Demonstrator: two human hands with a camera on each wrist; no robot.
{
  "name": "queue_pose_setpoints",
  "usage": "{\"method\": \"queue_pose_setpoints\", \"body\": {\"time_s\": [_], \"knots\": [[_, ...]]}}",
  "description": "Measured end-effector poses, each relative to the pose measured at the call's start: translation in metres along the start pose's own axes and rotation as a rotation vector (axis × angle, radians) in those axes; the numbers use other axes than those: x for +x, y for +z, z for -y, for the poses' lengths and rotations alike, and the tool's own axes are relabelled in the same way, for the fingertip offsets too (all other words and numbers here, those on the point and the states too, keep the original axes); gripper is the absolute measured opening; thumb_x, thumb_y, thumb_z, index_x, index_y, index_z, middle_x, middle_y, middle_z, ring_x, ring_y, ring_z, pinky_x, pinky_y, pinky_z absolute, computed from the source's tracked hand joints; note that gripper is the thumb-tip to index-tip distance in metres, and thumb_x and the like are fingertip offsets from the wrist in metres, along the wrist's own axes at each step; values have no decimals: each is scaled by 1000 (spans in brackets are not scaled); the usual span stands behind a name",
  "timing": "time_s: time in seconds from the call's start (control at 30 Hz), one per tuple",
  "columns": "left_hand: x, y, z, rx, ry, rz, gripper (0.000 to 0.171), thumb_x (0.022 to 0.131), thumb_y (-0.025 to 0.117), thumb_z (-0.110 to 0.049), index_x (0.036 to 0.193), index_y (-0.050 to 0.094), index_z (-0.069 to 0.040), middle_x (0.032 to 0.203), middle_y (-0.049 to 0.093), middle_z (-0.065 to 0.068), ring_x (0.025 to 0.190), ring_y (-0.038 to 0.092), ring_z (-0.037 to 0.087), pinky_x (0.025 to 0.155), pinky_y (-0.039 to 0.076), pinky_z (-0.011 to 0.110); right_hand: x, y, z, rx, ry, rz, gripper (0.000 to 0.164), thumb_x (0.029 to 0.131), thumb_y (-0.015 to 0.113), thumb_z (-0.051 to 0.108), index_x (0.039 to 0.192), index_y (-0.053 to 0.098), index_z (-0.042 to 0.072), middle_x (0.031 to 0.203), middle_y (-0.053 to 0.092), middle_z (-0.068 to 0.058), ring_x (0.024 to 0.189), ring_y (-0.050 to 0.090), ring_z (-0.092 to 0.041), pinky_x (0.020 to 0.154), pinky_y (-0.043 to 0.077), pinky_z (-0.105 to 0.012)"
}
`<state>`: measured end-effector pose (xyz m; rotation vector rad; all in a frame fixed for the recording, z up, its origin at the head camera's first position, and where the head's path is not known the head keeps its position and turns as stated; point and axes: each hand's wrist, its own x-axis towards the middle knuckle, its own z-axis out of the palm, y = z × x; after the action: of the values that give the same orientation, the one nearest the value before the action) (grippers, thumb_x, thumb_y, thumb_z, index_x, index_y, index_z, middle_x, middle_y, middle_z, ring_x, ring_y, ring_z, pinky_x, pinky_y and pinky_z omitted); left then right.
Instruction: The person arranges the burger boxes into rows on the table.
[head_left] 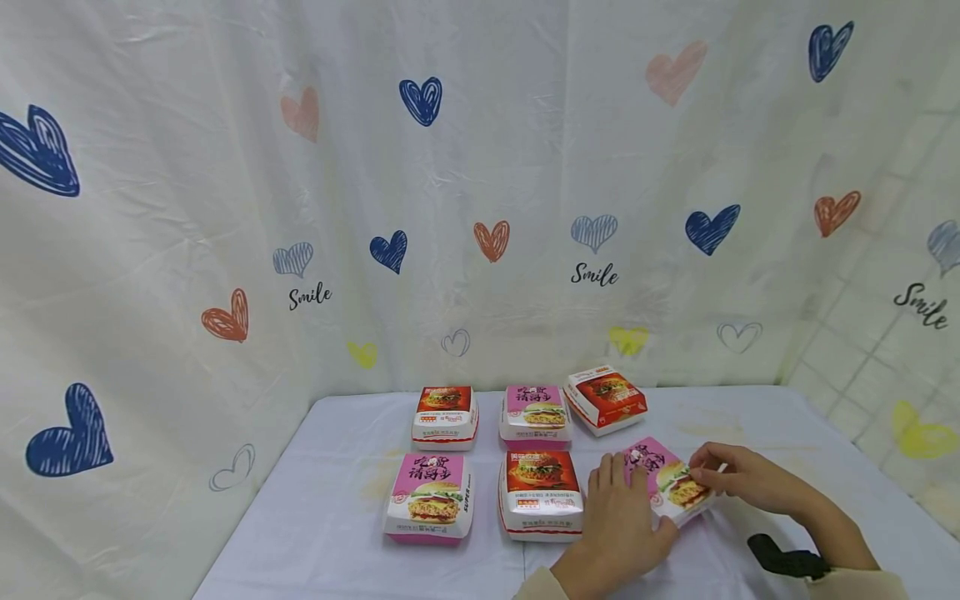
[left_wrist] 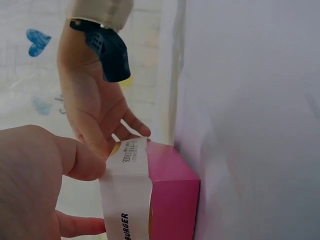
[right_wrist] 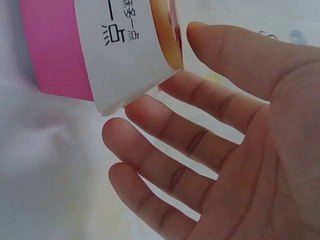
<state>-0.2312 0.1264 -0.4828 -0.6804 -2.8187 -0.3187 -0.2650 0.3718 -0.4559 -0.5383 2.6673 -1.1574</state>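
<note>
Both hands are at a pink-and-white burger box (head_left: 654, 467), which lies turned at an angle on the right part of the table. The left hand (head_left: 618, 521) holds its left corner, fingers along one side and thumb at the near edge. In the left wrist view, the left thumb (left_wrist: 82, 162) meets the white lid edge above the pink base. The right hand (head_left: 757, 479) grips the opposite end by its corner, thumb over the top. In the right wrist view its lower fingers (right_wrist: 145, 150) spread loosely beside the lid; the index fingertip is partly hidden.
Left of the hands stand a red-topped burger box (head_left: 542, 508) and a pink one (head_left: 427, 508). Behind are another red-topped box (head_left: 445, 425), a pink one (head_left: 536, 421) and a tilted red one (head_left: 607, 400). A heart-printed curtain (head_left: 525, 167) backs the white-covered table (head_left: 322, 500).
</note>
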Motion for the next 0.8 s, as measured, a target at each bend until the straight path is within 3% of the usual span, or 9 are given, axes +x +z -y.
{"method": "queue_pose_setpoints", "body": {"time_s": [0.17, 0.3, 0.4, 0.6, 0.8], "knots": [[0, -4, 3, 6, 58, -27, 50, 89, 64, -52, 129, 64, -23, 140, 54, -3, 136, 45, 17, 112, 41, 37, 1, 1, 0, 32, 3, 15, 24, 107, 51, 18, 116, 61, -2, 91, 61, -6, 73, 56, -7, 62, 47, -26], [0, -9, 5, -11, 75, -5, 47, 89, 64, -50, 130, 65, -26, 141, 54, -4, 136, 45, 17, 112, 41, 37, 1, 0, 1, 35, 33, 31, 26, 106, 54, 20, 119, 59, -2, 91, 61, -7, 74, 57, -11, 64, 48, -28], [-1, -12, 6, -17, 73, -2, 46, 89, 65, -48, 130, 66, -28, 141, 53, -3, 135, 45, 17, 111, 41, 37, 1, 0, 3, 24, 66, 38, 29, 104, 57, 23, 121, 58, -1, 96, 63, -9, 78, 58, -13, 67, 50, -30], [-3, -15, 5, 31, 73, -65, 42, 91, 64, -51, 126, 68, -28, 138, 55, -1, 130, 50, 18, 107, 44, 35, 2, -1, 5, 7, 89, 41, 40, 102, 62, 25, 131, 55, -2, 111, 65, -14, 84, 60, -13, 71, 52, -36], [-3, -16, 5, 34, 79, -40, 42, 93, 65, -51, 127, 66, -26, 140, 55, -1, 131, 52, 18, 108, 45, 35, 3, -1, 2, 28, 84, 51, 50, 99, 65, 22, 139, 49, -3, 118, 63, -20, 89, 61, -23, 74, 52, -41]]}}
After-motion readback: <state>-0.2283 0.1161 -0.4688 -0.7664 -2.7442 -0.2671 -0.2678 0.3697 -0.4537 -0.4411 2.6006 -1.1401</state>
